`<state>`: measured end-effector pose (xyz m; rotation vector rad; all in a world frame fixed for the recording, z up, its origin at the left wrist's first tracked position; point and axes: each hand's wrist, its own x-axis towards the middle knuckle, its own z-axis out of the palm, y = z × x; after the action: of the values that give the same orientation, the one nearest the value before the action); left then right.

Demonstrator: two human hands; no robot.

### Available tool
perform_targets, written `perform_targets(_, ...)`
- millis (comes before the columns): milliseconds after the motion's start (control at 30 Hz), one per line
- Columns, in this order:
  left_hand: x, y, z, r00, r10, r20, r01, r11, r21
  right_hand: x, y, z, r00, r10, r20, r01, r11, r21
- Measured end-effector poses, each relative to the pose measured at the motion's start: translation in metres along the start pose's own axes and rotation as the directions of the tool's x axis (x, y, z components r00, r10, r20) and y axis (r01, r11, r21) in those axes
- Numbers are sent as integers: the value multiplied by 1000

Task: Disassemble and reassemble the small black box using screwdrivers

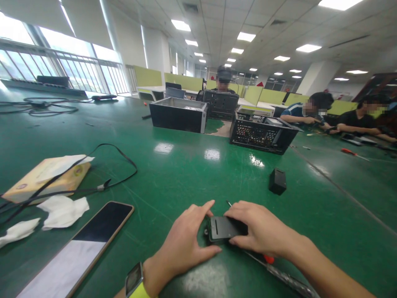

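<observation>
Apparently, you are positioning the black oblong plastic box, right hand pinching it, left hand half-open around its end, next move needing steadiness.

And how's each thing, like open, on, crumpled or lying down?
Left hand, open
Right hand, gripping
Black box, held in right hand
Black block, untouched
Phone, lying flat, screen unclear
Loose tissues, crumpled
Orange screwdriver, lying down
Left computer case, open-topped
Ceiling lights, on
Watch, strapped on

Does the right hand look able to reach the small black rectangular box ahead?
Probably yes: nothing visible blocks the way to the black box, though the right hand holds a flat dark rectangular case.
</observation>
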<state>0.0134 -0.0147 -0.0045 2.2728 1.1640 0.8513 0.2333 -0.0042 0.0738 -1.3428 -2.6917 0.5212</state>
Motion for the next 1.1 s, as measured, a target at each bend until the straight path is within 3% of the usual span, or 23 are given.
perform_targets(100, 0, -3, -3, 1000, 3, -28, -3, 1000, -4, -29, 18, -16, 997, 60, -44, -58, 997, 42)
perform_targets(167, -1, -5, -4, 999, -3, -50, 3, 1000, 2, -67, 53, -28, 975, 185, -125, -179, 982, 59)
perform_targets(200, 0, -6, -4, 998, -5, -62, 5, 1000, 7, -90, 78, -32, 941, 284, -184, -278, 959, 57)
perform_targets(233, 0, -7, -4, 997, -5, -72, 6, 1000, 12, -114, 106, -36, 877, 400, -265, -402, 914, 50)
perform_targets(267, 0, -7, -3, 997, -4, -80, 5, 1000, 17, -138, 134, -39, 769, 542, -340, -556, 829, 62)
perform_targets(300, 0, -8, -2, 996, -3, -86, 5, 1000, 22, -160, 162, -39, 594, 686, -420, -724, 683, 91)
perform_targets(333, 1, -8, -1, 996, -3, -88, 6, 1000, 28, -180, 188, -39, 469, 758, -453, -815, 570, 109)
perform_targets(400, 2, -9, 0, 996, -6, -92, 10, 999, 43, -210, 226, -33, 331, 826, -455, -892, 431, 134)
perform_targets(433, 2, -10, 1, 996, -9, -94, 14, 999, 53, -219, 239, -29, 301, 842, -448, -906, 399, 141)
perform_targets(500, 3, -11, 1, 995, -9, -99, 17, 997, 74, -228, 252, -22, 286, 858, -426, -914, 378, 148)
perform_targets(567, 4, -11, 0, 995, -4, -104, 14, 996, 93, -229, 257, -18, 305, 862, -405, -909, 391, 147)
perform_targets(900, 8, -8, -5, 989, 61, -131, -38, 985, 171, -224, 244, -43, 544, 790, -282, -798, 591, 115)
perform_targets(967, 8, -8, -5, 988, 73, -139, -47, 982, 183, -221, 241, -48, 562, 784, -265, -789, 604, 112)
perform_targets(1100, 8, -10, -5, 986, 87, -142, -57, 977, 204, -215, 242, -56, 545, 798, -258, -806, 583, 100)
